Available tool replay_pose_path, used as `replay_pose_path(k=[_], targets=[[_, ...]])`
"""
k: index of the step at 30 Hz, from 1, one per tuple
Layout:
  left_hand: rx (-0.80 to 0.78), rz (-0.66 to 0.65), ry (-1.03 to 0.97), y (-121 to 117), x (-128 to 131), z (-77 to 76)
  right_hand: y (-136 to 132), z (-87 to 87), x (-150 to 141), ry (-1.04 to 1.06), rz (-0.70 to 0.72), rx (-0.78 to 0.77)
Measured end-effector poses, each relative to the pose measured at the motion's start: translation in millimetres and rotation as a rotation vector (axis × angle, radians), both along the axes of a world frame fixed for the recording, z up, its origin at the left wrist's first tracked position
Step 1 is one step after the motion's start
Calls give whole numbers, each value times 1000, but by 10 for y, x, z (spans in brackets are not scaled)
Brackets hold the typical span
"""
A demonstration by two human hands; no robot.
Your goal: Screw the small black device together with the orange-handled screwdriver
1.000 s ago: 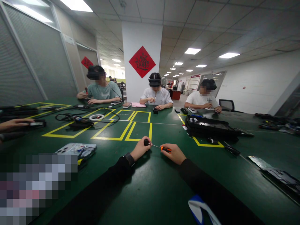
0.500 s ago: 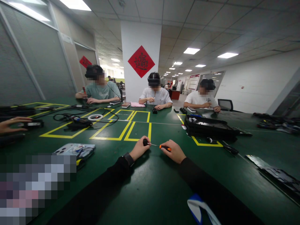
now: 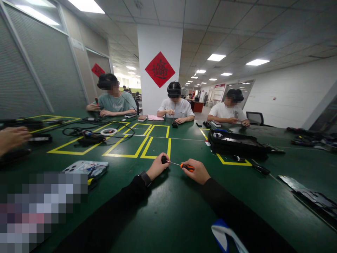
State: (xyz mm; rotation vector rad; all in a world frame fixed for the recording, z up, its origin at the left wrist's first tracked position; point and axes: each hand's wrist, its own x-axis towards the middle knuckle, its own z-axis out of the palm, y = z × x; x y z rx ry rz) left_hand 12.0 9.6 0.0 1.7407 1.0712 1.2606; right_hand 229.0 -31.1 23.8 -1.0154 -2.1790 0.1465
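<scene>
My left hand (image 3: 158, 168) is closed around a small black round part (image 3: 164, 159), just above the green table (image 3: 168, 214). Most of that part is hidden by the fingers, so its kind does not show. An orange and black screwdriver (image 3: 187, 167) lies in the grip of my right hand (image 3: 198, 171). Its thin metal shaft points left and reaches to the black part; whether the tip sits in a screw is too small to tell.
A black tray-like housing (image 3: 237, 143) stands to the right, with a black-handled tool (image 3: 261, 169) nearer me. Cables (image 3: 86, 135) and a white ring (image 3: 108, 132) lie left. A silvery plate with parts (image 3: 86, 168) is closer. Several co-workers sit around; one's hand (image 3: 14, 138) is far left.
My hands hold almost the same pose, with the screwdriver turned slightly in my right hand. The view has shifted a little. At the far left, the co-worker's hand has closed up and moved.
</scene>
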Motion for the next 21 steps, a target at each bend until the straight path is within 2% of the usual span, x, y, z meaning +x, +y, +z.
replay_pose_path(k=[7,11,21], targets=[[7,4,17,14,2,-11,28,-33,-6,1,-15,-34],[14,-50,5,1,10,-1,96,-105,-6,-23,-48,-96],[5,-67,5,-13,13,9,163,-155,-24,-50,-45,-97]])
